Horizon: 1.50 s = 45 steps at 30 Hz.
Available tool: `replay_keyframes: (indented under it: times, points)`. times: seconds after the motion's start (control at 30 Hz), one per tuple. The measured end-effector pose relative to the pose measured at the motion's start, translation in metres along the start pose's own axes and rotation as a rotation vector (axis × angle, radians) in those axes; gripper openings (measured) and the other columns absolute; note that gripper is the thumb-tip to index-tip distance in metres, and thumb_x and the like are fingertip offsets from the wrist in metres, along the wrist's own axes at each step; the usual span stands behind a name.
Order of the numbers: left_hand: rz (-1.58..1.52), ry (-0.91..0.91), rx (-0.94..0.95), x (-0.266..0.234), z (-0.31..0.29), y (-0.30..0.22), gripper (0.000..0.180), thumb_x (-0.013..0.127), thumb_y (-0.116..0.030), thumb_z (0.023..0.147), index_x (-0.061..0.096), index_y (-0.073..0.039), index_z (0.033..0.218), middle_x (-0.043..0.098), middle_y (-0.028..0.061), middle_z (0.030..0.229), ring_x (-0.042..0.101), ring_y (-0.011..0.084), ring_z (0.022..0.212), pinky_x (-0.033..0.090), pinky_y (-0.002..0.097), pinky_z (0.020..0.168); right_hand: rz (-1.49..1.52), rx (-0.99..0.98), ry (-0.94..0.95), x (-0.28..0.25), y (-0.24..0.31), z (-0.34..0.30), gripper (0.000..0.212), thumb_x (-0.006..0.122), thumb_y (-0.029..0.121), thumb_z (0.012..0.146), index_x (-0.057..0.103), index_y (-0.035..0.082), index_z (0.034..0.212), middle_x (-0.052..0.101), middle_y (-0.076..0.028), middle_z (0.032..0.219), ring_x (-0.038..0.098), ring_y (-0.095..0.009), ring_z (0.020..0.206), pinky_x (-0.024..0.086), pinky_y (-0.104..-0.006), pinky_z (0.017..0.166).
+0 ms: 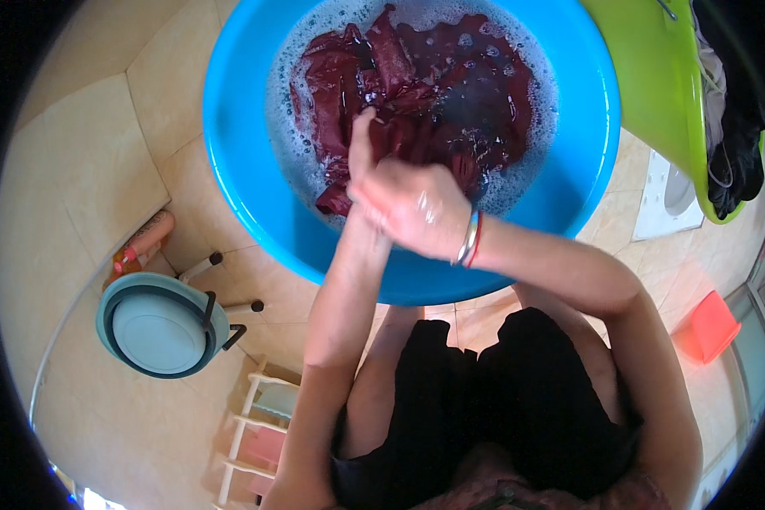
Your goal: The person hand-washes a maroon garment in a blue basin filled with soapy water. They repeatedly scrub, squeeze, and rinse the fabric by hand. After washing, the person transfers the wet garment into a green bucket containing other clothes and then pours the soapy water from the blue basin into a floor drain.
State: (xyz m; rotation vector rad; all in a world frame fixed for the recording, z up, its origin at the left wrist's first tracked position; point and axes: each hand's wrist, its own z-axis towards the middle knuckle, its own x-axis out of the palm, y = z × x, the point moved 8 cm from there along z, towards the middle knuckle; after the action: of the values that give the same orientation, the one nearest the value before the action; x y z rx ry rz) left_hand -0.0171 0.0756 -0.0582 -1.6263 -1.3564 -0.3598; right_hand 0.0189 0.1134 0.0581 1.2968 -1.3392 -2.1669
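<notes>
A large round blue basin holds maroon cloth soaking in sudsy water. Over its near side, my left hand reaches forward with a finger stretched out, its tip in front of the wet cloth. My right hand crosses from the right and lies closed around my left wrist, its fingers smeared by motion. White foam clings to the back of the right hand. A white band and a red band circle the right wrist. Most of the left hand's other fingers are hidden.
Left of the basin stand a light-blue folding bucket and pink bottles. A cream rack is lower left. A green tub with dark clothes is at right, near a white floor fixture and an orange container.
</notes>
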Motion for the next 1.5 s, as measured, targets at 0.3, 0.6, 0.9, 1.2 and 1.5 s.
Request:
replay_keyframes:
  times: [0.3,0.6,0.9,1.2,1.5]
  points:
    - [0.068,-0.507,-0.211,0.021,-0.014,0.015,0.03,0.041,-0.026,0.099,0.06,-0.007,0.112,0.066,0.0069,0.108,0.063,0.0214,0.1,0.05,0.0344,0.09,-0.201,0.26,-0.101,-0.014,-0.106,0.035,0.03,0.056,0.02,0.094,0.055,0.002,0.07,0.059,-0.02,0.066,0.06,-0.04,0.063,0.049,-0.0454,0.052]
    - [-0.008,-0.354,-0.078,0.009,-0.017,-0.006,0.034,0.046,-0.035,0.097,0.063,-0.008,0.107,0.066,0.0062,0.101,0.063,0.02,0.092,0.051,0.0329,0.084,-0.084,-0.04,-0.009,0.002,-0.016,0.012,0.014,0.059,0.017,0.09,0.056,0.007,0.081,0.054,-0.009,0.066,0.06,-0.026,0.057,0.051,-0.0386,0.051]
    - [0.45,-0.347,0.211,0.025,0.014,-0.118,0.037,0.058,-0.022,0.096,0.055,-0.003,0.127,0.06,0.0107,0.124,0.055,0.0224,0.114,0.042,0.0343,0.101,0.119,0.454,-0.424,-0.116,-0.164,0.031,0.031,0.065,0.034,0.09,0.071,0.004,0.09,0.071,-0.01,0.084,0.067,-0.022,0.076,0.05,-0.0299,0.071]
    - [0.969,-0.524,0.519,-0.02,-0.018,-0.137,0.033,0.063,-0.013,0.092,0.055,-0.003,0.122,0.059,0.0075,0.117,0.055,0.017,0.106,0.045,0.0314,0.091,-0.24,0.194,-0.272,-0.113,-0.11,0.011,0.017,0.075,0.023,0.078,0.065,0.009,0.08,0.065,-0.006,0.09,0.06,-0.028,0.09,0.045,-0.0391,0.082]
    - [1.414,-0.421,0.391,-0.026,-0.027,-0.09,0.032,0.077,-0.02,0.082,0.058,-0.001,0.1,0.059,0.0053,0.09,0.053,0.0131,0.077,0.045,0.026,0.069,-0.206,0.303,-0.062,-0.054,-0.112,-0.026,0.014,0.067,0.02,0.085,0.06,0.008,0.084,0.061,-0.01,0.083,0.06,-0.031,0.081,0.046,-0.0423,0.07]
